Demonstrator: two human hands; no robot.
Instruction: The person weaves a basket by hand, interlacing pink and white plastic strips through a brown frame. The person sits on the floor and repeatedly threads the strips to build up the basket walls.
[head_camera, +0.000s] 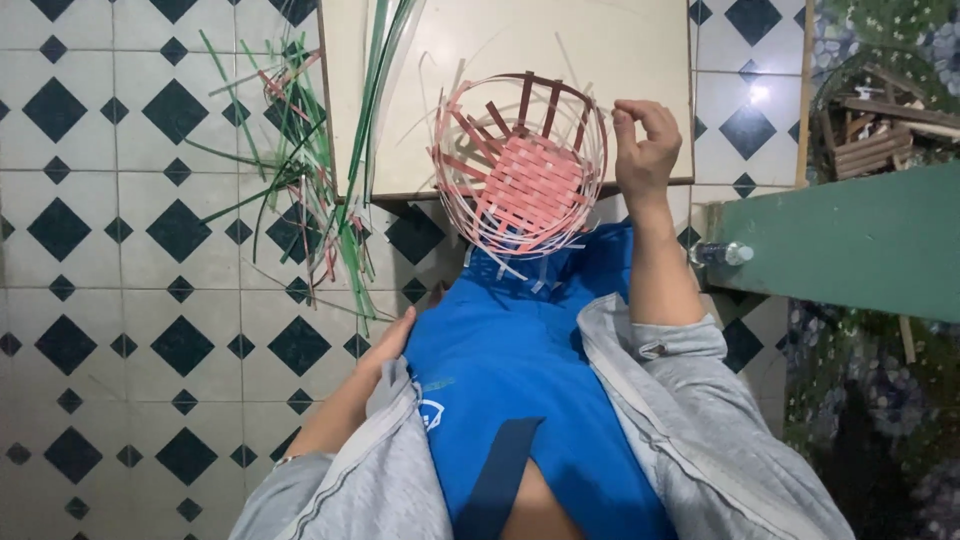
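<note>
I see the half-woven basket (522, 165) at about 12 o'clock from the body, just past the knees, its pink woven base facing the camera and its loose strips fanning out around the rim. It sits at the near edge of the pale board (600, 50) that lies on the tiled floor (120, 300).

Right hand (642, 150) is at 1 o'clock, raised, fingers curled in with the fingertips pinched together at the basket's right rim. It looks to grip a thin strip there, but I cannot tell for sure; the strip is too fine.

Left hand (385, 350) is at 9 o'clock low, resting flat and relaxed against the blue garment (510, 350) by the thigh, holding nothing.

Pile of loose green and pink strips (300, 170) lies at 10 o'clock, well apart from the left hand, partly over the board's left edge. Clear plastic bottle (722, 254) lies at 2 o'clock beside the green panel (860, 240). Bundle of wooden sticks (880, 130) sits beyond it, near the top right.
</note>
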